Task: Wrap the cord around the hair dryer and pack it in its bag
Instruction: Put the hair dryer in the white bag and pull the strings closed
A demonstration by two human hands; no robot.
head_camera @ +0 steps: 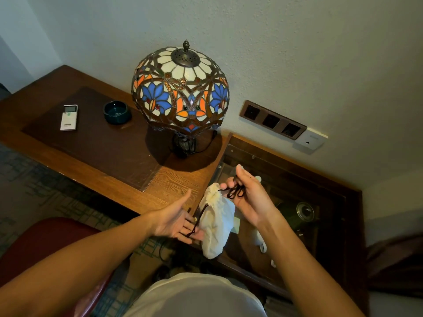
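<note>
Head view, items listed left to right. Remote [69, 117]: white, flat on the worktop [174, 179], small screen at its far end; dark print on its face too small to read. Ashtray [117, 112]: dark green, round, just right of the remote. Lamp [180, 88]: stained-glass shade, blue and orange flowers, dark metal base near the worktop's right end. Left hand [176, 219]: palm up, fingers straight and loose, gripping nothing; a dark drawstring [194, 225] lies across the fingers. Bag [217, 221]: white cloth, neck gathered, hanging between the two hands past the worktop's right edge, above a lower wooden unit [343, 202]. Hair dryer not visible; whether it is inside the bag cannot be told. Right hand [248, 194]: raised, fingers curled, pinching a looped end of the drawstring above the bag's neck. Wall sockets [272, 120]: brown panel, three openings, with a white plate [309, 140] beside it, faint marking unreadable.
</note>
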